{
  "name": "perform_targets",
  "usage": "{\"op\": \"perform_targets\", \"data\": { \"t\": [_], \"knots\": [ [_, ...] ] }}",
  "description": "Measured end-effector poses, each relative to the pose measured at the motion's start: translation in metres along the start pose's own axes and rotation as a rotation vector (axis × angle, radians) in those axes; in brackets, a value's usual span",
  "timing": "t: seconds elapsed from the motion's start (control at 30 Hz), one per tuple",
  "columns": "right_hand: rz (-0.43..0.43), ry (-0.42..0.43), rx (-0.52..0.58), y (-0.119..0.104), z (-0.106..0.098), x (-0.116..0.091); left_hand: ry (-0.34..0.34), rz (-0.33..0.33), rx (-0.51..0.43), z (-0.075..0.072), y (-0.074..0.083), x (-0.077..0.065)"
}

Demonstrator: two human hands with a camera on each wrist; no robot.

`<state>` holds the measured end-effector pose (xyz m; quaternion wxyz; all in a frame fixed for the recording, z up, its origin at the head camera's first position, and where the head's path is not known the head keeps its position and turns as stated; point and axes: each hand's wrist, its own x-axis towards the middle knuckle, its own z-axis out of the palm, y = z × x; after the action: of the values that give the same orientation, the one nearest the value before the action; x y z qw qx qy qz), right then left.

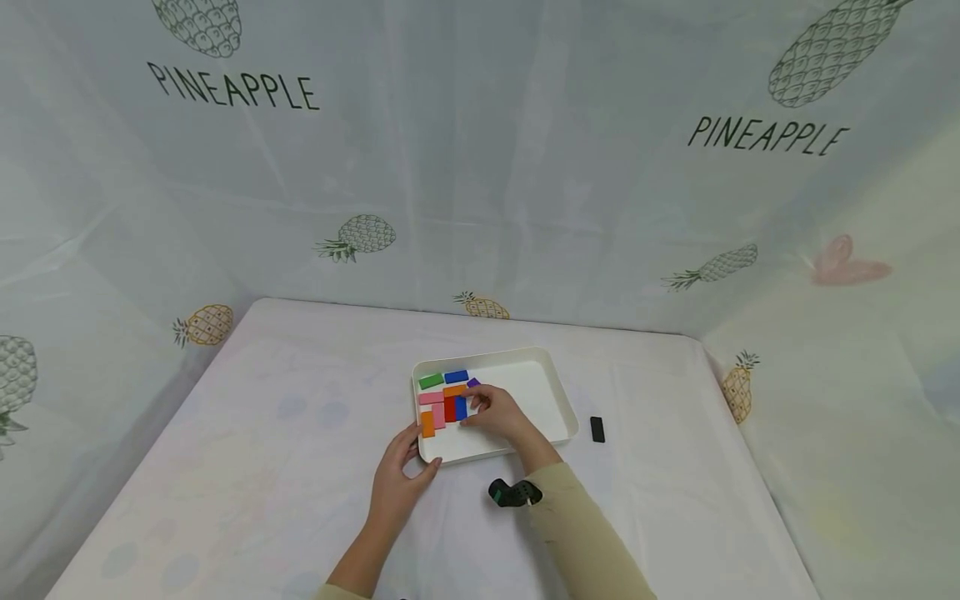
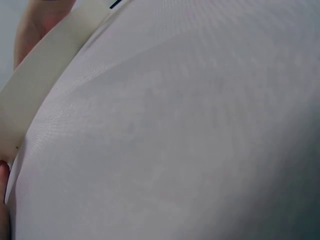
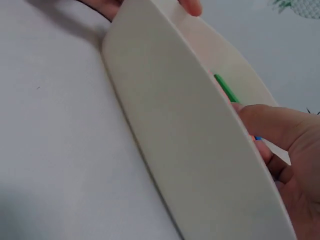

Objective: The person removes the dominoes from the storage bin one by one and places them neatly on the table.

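A white tray lies on the table with several small coloured blocks in its left part. My left hand holds the tray's near left corner, thumb along the front wall and fingers at the left side. Inside the tray, my right hand pinches a blue block by its ends, thumb at the near one. That block stands beside a red block, below an orange block. Two pink blocks and another orange block lie left of them. A purple block is partly hidden behind my right fingers.
A green block and another blue block lie near the tray's back wall. Right of the tray, a small black rectangular object lies on the white tablecloth. Pineapple-printed curtains stand behind and at the sides.
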<state>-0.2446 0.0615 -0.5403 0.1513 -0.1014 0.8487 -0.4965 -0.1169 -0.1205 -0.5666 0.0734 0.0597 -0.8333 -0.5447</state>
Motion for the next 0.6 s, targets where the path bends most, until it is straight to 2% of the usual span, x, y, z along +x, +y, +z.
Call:
{"op": "perform_targets", "data": {
  "t": [0.6],
  "knots": [
    [0.025, 0.001, -0.061, -0.0005, 0.0006, 0.0036, 0.022, 0.017, 0.025, 0.0023, -0.0003, -0.0002]
  ]
}}
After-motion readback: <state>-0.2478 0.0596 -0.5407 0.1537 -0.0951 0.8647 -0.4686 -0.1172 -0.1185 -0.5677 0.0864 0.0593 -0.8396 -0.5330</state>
